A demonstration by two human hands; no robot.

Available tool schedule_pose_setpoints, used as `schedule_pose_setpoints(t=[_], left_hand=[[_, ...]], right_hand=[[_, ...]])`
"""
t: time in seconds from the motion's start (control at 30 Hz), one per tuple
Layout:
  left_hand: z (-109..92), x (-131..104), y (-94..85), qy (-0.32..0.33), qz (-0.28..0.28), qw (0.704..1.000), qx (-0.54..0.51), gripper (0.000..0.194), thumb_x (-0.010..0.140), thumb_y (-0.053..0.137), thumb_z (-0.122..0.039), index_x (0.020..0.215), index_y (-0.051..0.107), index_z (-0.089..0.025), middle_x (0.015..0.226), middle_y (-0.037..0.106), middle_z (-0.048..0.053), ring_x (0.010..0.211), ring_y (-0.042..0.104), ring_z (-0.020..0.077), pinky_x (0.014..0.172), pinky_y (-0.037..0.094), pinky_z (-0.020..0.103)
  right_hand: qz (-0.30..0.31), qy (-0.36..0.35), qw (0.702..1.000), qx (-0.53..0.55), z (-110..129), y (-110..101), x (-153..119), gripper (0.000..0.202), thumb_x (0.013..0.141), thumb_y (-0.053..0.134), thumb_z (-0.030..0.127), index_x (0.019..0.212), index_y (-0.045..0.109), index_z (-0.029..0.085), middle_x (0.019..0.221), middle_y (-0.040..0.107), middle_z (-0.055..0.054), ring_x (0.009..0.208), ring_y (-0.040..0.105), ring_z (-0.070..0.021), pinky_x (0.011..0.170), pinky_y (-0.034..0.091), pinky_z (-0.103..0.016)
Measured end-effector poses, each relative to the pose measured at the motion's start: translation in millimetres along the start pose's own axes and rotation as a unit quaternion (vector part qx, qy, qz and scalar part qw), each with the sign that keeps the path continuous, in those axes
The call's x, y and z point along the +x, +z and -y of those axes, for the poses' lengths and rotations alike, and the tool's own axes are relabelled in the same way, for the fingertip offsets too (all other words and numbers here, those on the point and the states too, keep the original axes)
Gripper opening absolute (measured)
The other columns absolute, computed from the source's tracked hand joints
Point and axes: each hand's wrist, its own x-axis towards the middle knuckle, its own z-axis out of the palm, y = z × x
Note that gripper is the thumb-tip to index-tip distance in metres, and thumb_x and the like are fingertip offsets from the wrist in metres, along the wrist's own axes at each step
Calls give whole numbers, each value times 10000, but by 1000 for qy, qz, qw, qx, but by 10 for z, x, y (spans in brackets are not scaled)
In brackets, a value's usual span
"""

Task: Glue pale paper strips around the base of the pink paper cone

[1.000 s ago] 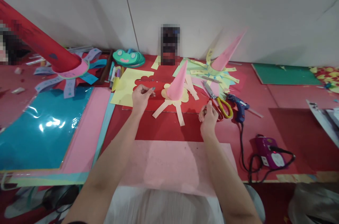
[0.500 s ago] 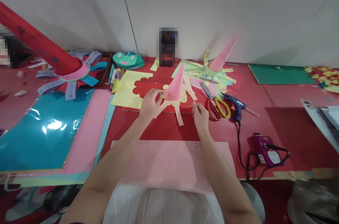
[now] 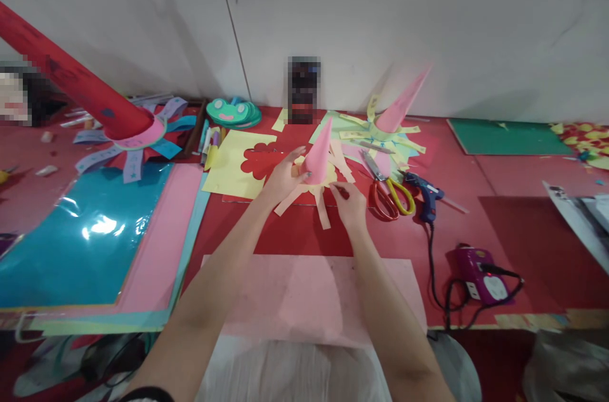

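Observation:
A pink paper cone [image 3: 318, 158] stands upright on a pale yellow scalloped paper base, with peach paper strips [image 3: 322, 210] spreading out around it. My left hand [image 3: 284, 181] is at the cone's left side, fingers apart, thumb by its lower edge. My right hand [image 3: 349, 199] is at the right front of the base, thumb and fingers curled near its edge; whether they pinch anything is too small to tell. Under the base lies red paper [image 3: 304, 243]. A red scalloped flower shape [image 3: 257, 161] rests on yellow paper [image 3: 219, 174] to the left.
Scissors [image 3: 386, 193], a blue glue gun [image 3: 431, 199] and a purple power box [image 3: 483, 275] are at the right. Behind them stands another pink cone [image 3: 402, 104]. A red tube [image 3: 80, 85] leans in from the left, above a blue glossy sheet [image 3: 80, 237]. Pink paper [image 3: 314, 300] lies in front.
My left hand has spread its fingers against the cone's left side. My right hand has moved left, closer to the base. The whole view has shifted slightly.

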Motion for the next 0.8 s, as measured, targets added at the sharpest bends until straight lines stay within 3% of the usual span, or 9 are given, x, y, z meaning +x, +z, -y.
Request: schedule_pose_setpoints(t=[0.13,0.23,0.47,0.53,0.6,0.67,0.73,0.8], left_hand=[[-12,35,57,-11,52,997,-54,621,761,649,-190,1331,423,-290,1346,525,41,1209,525,215,988,459,356],[-25,52,114,-18,49,996,-67,626,756,649,-187,1333,422,-281,1302,553,40,1194,529,217,968,468,356],[-4,42,175,-15,-38,997,60,744,680,759,-257,1323,388,-212,1280,516,113,1212,473,288,982,435,448],[-46,-23,172,8,-92,992,90,743,702,751,-314,1322,361,-189,1308,477,140,1248,432,299,995,422,456],[-120,-134,167,38,-161,979,117,599,801,653,-341,1294,367,-157,1299,463,164,1245,435,285,995,422,440],[-197,-278,174,71,-185,968,153,341,902,490,-272,1212,434,-142,1203,525,150,1179,492,253,972,441,414],[-238,-421,204,120,-117,963,209,204,910,410,-174,1080,521,-153,1097,584,116,1069,558,232,926,467,394],[-224,-530,257,146,-27,954,260,254,890,375,-102,1068,548,-156,1079,603,105,1013,589,220,886,487,376]], right_hand=[[17,-25,999,-38,16,10,-46,217,802,523,345,814,677,193,895,696,-71,836,629,-195,820,488,-354],[17,-14,998,-62,91,-33,-95,237,810,505,356,824,672,188,895,679,-72,787,619,-180,774,483,-332],[3,26,986,-163,134,-174,-184,290,753,588,472,760,631,185,799,648,-73,716,588,-198,627,434,-308],[12,12,983,-181,111,-157,-193,302,778,571,481,800,641,188,837,637,-76,757,583,-208,619,427,-305],[8,-13,977,-212,90,-105,-205,318,812,545,478,868,650,183,908,623,-94,841,574,-232,634,432,-313],[-3,-46,969,-243,75,-38,-219,333,848,512,465,925,651,172,951,610,-113,894,556,-248,662,440,-328],[-11,-89,960,-265,63,16,-232,331,875,488,442,948,647,161,956,606,-122,888,542,-243,696,445,-341],[-14,-124,950,-285,61,45,-241,294,895,473,390,934,648,158,942,612,-120,854,534,-229,706,445,-340]])
